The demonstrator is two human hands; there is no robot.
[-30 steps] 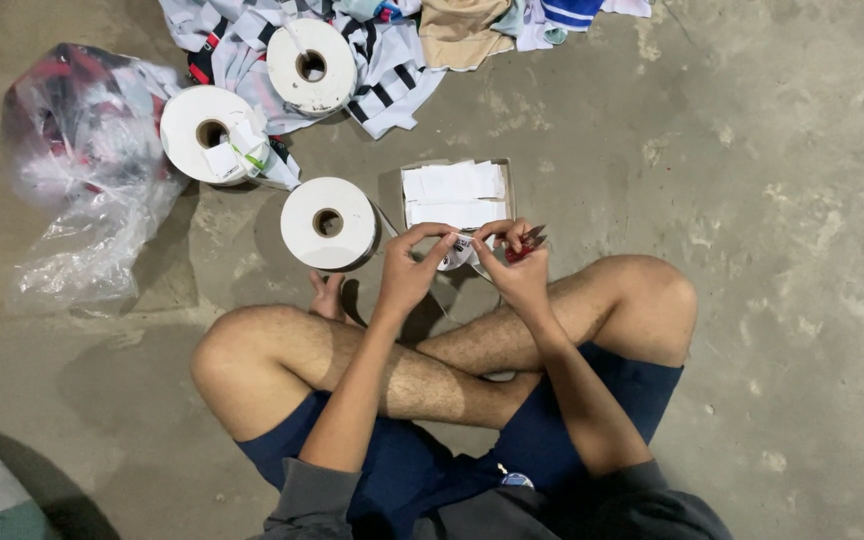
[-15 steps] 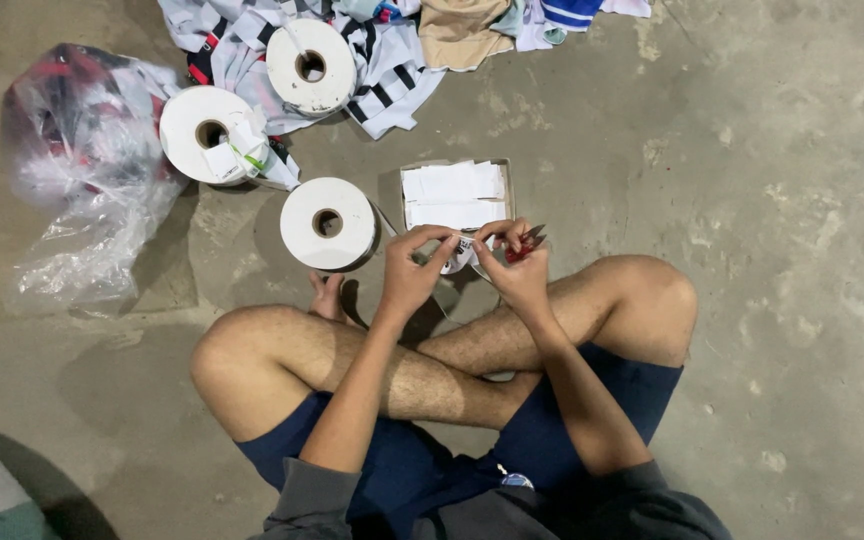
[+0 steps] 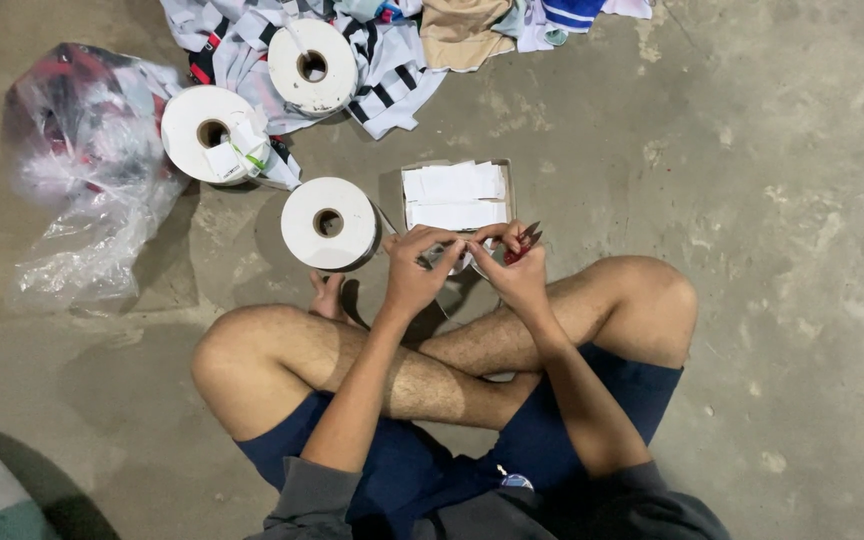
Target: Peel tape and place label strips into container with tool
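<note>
I sit cross-legged on a concrete floor. My left hand and my right hand meet just above my shins, pinching a small white paper strip between their fingertips. My right hand also grips a small red-handled cutter whose tips stick out past the fingers. Just beyond the hands lies a shallow cardboard box holding stacks of white paper labels. A white tape roll lies flat on the floor to the left of my left hand.
Two more white rolls lie further back on a pile of striped clothing. A clear plastic bag with red cloth inside sits at the left. Bare concrete spreads to the right.
My hands stay together at the same spot; only the fingers shift slightly on the strip. Nothing else has moved.
</note>
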